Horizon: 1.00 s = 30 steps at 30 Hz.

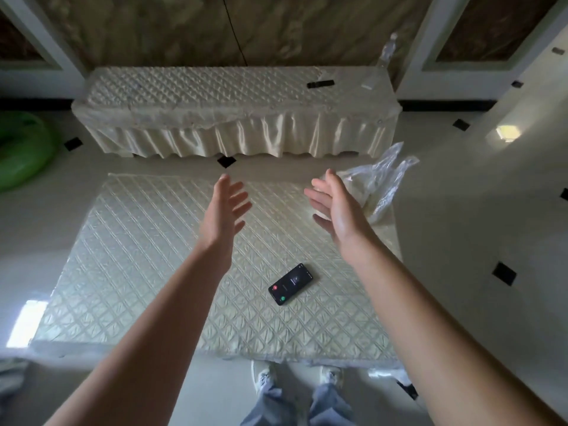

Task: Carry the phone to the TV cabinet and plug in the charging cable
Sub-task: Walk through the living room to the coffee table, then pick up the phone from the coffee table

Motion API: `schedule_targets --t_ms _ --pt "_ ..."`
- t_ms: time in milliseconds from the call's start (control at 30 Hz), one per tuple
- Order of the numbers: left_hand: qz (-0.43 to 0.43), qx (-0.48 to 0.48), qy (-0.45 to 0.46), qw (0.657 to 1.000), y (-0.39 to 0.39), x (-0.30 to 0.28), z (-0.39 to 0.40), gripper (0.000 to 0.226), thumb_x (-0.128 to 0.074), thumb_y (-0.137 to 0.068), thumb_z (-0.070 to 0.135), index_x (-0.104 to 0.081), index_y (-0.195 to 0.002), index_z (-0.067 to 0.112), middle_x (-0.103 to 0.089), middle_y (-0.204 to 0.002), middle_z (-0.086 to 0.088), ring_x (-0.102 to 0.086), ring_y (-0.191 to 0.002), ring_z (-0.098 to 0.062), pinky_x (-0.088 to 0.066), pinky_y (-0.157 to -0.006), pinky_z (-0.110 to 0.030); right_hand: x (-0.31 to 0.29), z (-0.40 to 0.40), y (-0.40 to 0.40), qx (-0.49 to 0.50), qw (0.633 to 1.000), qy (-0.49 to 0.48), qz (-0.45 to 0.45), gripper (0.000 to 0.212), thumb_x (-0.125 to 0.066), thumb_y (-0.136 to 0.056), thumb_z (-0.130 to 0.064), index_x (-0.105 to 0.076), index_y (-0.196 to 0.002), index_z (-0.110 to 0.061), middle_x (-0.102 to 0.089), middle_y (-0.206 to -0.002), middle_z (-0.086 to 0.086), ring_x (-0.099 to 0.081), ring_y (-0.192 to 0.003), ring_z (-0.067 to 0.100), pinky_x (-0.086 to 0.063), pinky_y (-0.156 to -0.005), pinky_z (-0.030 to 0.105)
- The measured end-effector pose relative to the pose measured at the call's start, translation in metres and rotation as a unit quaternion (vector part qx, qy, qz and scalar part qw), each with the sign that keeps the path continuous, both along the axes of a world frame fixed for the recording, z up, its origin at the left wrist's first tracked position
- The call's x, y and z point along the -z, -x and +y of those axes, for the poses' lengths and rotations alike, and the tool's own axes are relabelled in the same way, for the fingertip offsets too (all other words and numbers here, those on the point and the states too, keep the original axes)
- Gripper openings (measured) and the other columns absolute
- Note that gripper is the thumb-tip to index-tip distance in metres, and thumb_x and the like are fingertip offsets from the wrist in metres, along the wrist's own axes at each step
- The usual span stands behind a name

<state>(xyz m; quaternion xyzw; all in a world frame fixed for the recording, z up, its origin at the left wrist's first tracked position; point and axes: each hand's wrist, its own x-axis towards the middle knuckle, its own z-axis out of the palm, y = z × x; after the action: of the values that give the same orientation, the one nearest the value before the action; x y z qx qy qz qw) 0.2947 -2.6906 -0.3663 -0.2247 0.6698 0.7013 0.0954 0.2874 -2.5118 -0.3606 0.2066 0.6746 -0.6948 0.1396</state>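
A black phone (290,284) lies face up on the near table (129,272), which has a cream quilted cover; its screen shows a red and a green button. My left hand (226,207) and my right hand (330,204) are stretched out above the table's far half, palms facing each other, fingers apart, holding nothing. Both hands are well beyond the phone. Further off stands a long low cabinet (233,118) under a cream cover with a pleated skirt. A thin black cable (235,32) hangs down the wall behind it.
A small black bar-shaped object (320,84) and a clear bottle (388,52) sit on the cabinet's right end. Crumpled clear plastic (379,182) lies at the table's far right corner. A green inflatable ring (21,149) rests on the floor at left. My shoes (295,378) stand at the table's near edge.
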Motion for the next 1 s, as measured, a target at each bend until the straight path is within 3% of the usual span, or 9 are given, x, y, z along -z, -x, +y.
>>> schedule_targets --t_ms 267,400,600,767,1000 --pt "-0.138 0.004 -0.008 0.990 -0.044 0.100 0.032 0.057 -0.027 -0.100 0.053 -0.055 -0.134 0.017 -0.058 -0.139 -0.009 -0.057 -0.122 -0.024 -0.037 -0.109 -0.047 0.102 -0.001 -0.036 -0.018 0.995 -0.009 -0.102 0.066 -0.028 -0.090 -0.060 -0.046 -0.137 -0.017 -0.057 -0.136 0.003 -0.052 -0.124 0.019 -0.033 -0.111 0.045" --pt "-0.127 0.007 -0.015 0.992 -0.044 0.103 0.045 0.056 -0.030 -0.100 0.053 -0.056 -0.134 0.017 -0.059 -0.137 -0.007 -0.058 -0.119 -0.021 -0.038 -0.106 -0.043 0.107 -0.009 -0.038 -0.001 0.993 0.025 -0.117 0.064 -0.029 -0.091 -0.058 -0.047 -0.136 -0.016 -0.059 -0.133 0.003 -0.052 -0.123 0.019 -0.036 -0.109 0.044" --pt "-0.098 0.034 0.001 0.995 -0.024 0.119 0.054 0.056 -0.033 -0.101 0.049 -0.054 -0.139 0.014 -0.059 -0.137 -0.006 -0.058 -0.115 -0.016 -0.040 -0.076 -0.018 0.108 -0.010 -0.018 -0.001 0.995 0.048 -0.089 0.065 -0.029 -0.090 -0.061 -0.050 -0.134 -0.019 -0.061 -0.132 -0.002 -0.055 -0.118 0.012 -0.039 -0.105 0.038" --pt "-0.126 0.057 0.019 0.990 -0.006 0.175 0.069 0.055 -0.035 -0.101 0.048 -0.053 -0.141 0.014 -0.058 -0.138 -0.007 -0.057 -0.117 -0.019 -0.039 -0.080 -0.025 0.154 0.002 -0.006 0.011 0.994 0.033 -0.107 0.061 -0.029 -0.093 -0.056 -0.048 -0.136 -0.017 -0.060 -0.134 0.001 -0.054 -0.121 0.015 -0.034 -0.110 0.042" --pt "-0.175 0.050 0.017 0.983 -0.002 0.272 0.092 0.055 -0.036 -0.101 0.047 -0.055 -0.137 0.010 -0.060 -0.135 -0.009 -0.057 -0.114 -0.020 -0.040 -0.072 -0.021 0.242 0.021 -0.008 0.056 0.987 0.023 -0.151 0.061 -0.030 -0.091 -0.057 -0.052 -0.133 -0.019 -0.065 -0.126 -0.002 -0.054 -0.122 0.016 -0.033 -0.110 0.044"
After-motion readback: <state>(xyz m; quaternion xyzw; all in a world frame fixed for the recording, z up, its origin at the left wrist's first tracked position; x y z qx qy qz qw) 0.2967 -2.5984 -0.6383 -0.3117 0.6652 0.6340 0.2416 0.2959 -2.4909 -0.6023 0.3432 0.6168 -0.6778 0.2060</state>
